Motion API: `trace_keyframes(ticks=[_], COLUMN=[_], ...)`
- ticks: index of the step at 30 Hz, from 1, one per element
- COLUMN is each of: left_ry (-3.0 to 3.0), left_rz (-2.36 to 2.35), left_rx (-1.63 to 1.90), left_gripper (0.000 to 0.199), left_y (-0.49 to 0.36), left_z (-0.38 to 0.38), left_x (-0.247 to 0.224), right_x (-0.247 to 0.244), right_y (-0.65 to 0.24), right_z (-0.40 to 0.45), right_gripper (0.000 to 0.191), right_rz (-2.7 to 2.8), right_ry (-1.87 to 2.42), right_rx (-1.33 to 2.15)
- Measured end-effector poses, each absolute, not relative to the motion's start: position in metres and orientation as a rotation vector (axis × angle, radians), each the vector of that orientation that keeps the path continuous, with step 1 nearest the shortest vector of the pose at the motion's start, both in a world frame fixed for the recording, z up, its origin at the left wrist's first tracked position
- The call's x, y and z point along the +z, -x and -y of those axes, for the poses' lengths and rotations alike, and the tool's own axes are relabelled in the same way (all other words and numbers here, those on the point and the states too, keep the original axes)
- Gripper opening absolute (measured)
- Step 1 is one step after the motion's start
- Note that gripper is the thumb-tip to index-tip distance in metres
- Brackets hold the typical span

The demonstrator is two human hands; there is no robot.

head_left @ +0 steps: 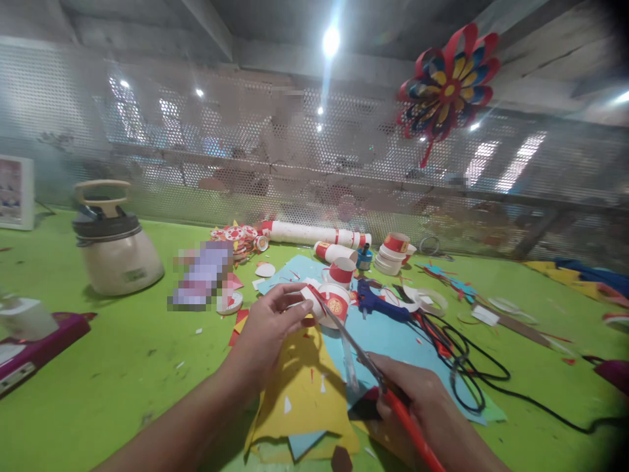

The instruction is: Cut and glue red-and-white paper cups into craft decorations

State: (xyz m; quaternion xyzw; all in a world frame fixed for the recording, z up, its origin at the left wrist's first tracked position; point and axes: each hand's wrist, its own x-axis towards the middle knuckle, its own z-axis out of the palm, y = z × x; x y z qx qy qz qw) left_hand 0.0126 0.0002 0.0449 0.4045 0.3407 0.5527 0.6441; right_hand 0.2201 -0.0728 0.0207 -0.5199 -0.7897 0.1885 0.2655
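Note:
My left hand (272, 324) pinches a small white piece with a red edge (312, 300), apparently paper, between thumb and fingers. Red-handled scissors (407, 419) are gripped in my right hand (425, 396). Their blades point up and left, and the tips reach the red edge of the piece. Just behind stands a white paper cup with a red band and gold print (336, 307), partly covered by the piece and the blades. Below my hands lie a yellow sheet (304, 393) with small scraps on it and a light blue sheet (393, 341).
A blue glue gun (381, 303) lies on the right with its coiled black cord (462, 367). More cut cups (393, 252) and a long white tube (314, 233) are at the back. A kettle-like jug (118, 252), a pixelated phone-like object (202, 275) and a purple power strip (59, 337) are left.

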Motion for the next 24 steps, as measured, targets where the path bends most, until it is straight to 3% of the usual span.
trace_keyframes(ticks=[24], left_ry=[-0.997], left_rz=[-0.756], left_rx=[1.253], left_gripper=[0.036], left_y=[-0.0126], left_z=[-0.0021], left_x=[0.0433], right_x=[0.0207], right_y=[-0.221], right_z=[0.0731], right_gripper=[0.025], right_rz=[2.16], right_ry=[1.433], right_rx=[0.462])
